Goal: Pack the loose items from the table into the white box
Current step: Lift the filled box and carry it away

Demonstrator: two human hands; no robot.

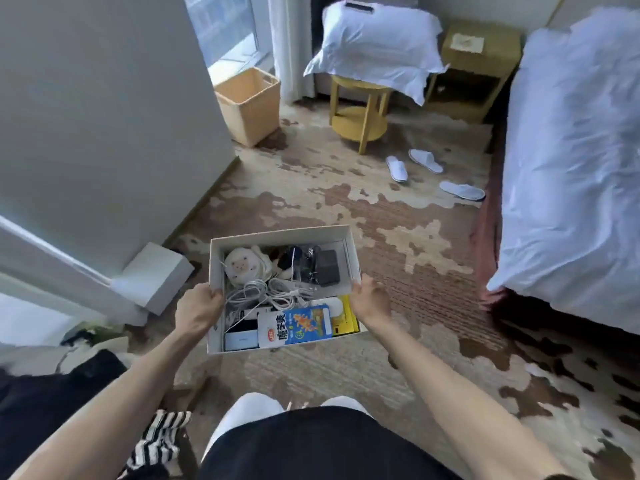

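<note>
Big picture first: the bed (571, 150) runs down the right, a white wall panel (104, 116) closes the left, and between them lies a wide lane of patterned carpet (398, 237). At the far end stand a yellow side table (358, 123) and a wicker basket (247, 105), with 3 white slippers (396, 168) scattered near the bed. And here is the white box (277, 234), held level in the air over the carpet, clear of any table. The left hand (197, 311) is clamped on its left wall and the right hand (370, 299) on its right wall, fingers curled at the rim. It looks well filled: a tangle of white cables (263, 292), a round pouch with a face (240, 266), a dark block (327, 266) and a blue packet (304, 323) near the top. By my read the packing is nearly done and this is the carrying step. No loose items show on a table here, so next comes a flat place to set it down. Keep it level, as the packet sits close to the rim, and mind the slippers.
</note>
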